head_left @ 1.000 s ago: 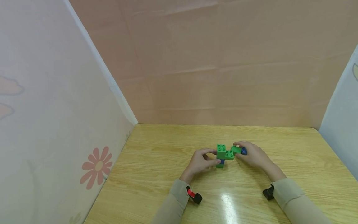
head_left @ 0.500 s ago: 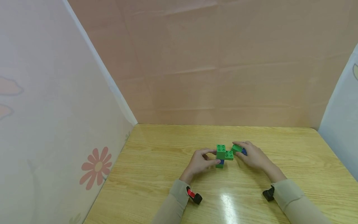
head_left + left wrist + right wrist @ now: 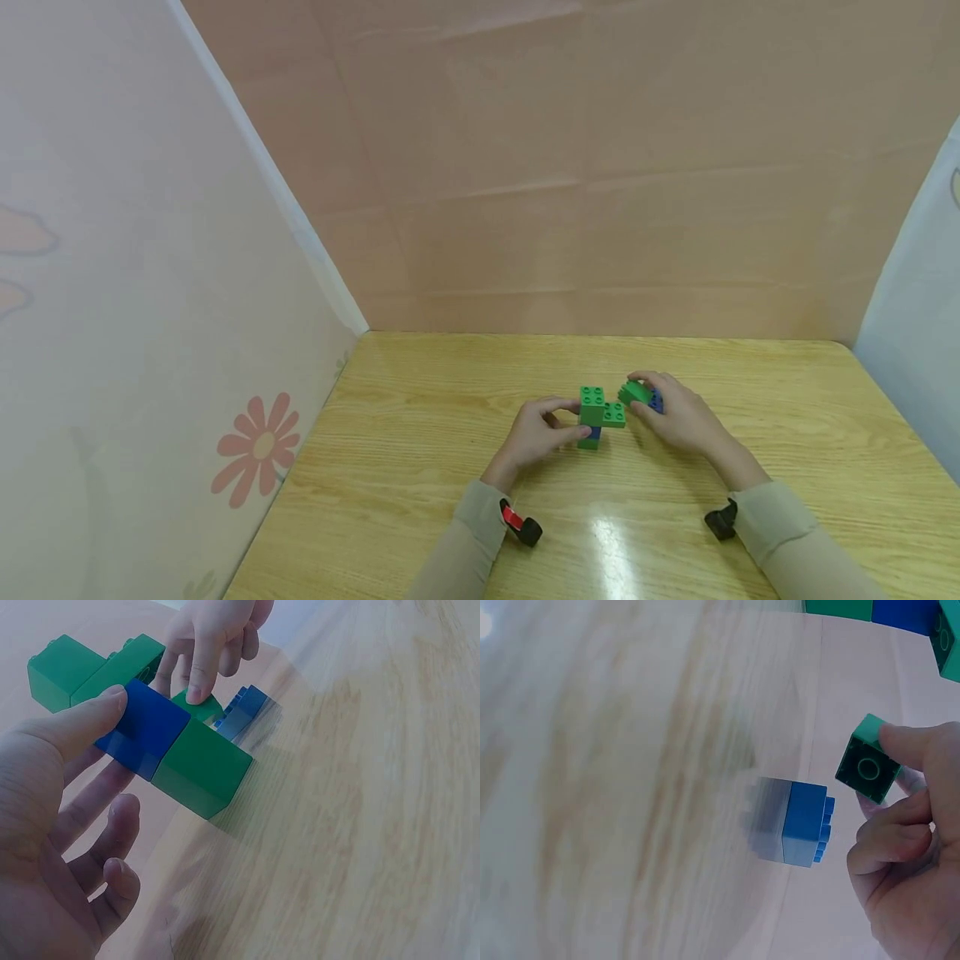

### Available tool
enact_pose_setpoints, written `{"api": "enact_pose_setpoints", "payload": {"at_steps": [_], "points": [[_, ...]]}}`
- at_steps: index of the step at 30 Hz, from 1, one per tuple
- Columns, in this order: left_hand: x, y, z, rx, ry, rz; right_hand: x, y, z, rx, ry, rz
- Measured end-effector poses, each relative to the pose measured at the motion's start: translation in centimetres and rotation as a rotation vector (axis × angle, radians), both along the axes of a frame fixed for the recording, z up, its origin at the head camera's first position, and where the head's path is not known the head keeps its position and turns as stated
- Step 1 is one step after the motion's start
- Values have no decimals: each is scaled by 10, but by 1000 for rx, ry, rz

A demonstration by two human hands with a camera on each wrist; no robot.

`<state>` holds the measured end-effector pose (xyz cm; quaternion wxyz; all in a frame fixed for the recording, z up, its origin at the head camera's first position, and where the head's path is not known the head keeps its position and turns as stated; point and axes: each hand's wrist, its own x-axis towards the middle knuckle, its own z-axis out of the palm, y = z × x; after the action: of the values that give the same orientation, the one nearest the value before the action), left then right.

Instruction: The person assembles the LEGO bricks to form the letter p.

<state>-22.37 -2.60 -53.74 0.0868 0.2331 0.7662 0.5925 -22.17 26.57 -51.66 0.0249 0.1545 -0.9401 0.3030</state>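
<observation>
A small tower of building bricks stands in front of my left hand [image 3: 532,429], whose thumb and fingers hold its blue brick [image 3: 146,727]. Beneath that is a green bottom brick [image 3: 202,769]; above it, one green brick [image 3: 614,414] juts out to the right and another green brick [image 3: 592,405] tops the stack. My right hand [image 3: 678,417] pinches a loose green brick [image 3: 635,392] between thumb and fingers, tilted, just right of the tower. Its hollow underside shows in the right wrist view. Below this hand, a separate blue brick [image 3: 805,823] rests on the table, studs visible.
The wooden table [image 3: 420,392] reaches back to a plain brownish wall covering [image 3: 585,183]. A pale panel with a printed flower [image 3: 262,446] borders the left side, and another pale panel [image 3: 922,317] the right. Each wrist wears a strapped-on camera.
My right hand has risen slightly and turned the loose green brick, so studs now show on its left side. The left hand and tower have stayed nearly still.
</observation>
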Motion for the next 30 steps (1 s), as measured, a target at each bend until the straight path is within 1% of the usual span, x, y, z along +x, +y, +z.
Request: {"api": "enact_pose_setpoints", "payload": {"at_steps": [9,11,16,18,22,30], "points": [[0,0,-1,-13,22,3,4,-1,3,-60,19,-31],[-1,0,-2,-17,22,7,6,-2,4,-103,12,-34],[-2,0,-3,-17,25,12,9,-4,8,-283,-46,-5],[-2,-1,-3,-16,28,11,11,-5,10,-330,-58,7],[-1,0,-2,-21,35,15,13,-6,14,-370,-60,17],[0,1,0,-44,41,25,20,-9,23,-444,-38,52]]}}
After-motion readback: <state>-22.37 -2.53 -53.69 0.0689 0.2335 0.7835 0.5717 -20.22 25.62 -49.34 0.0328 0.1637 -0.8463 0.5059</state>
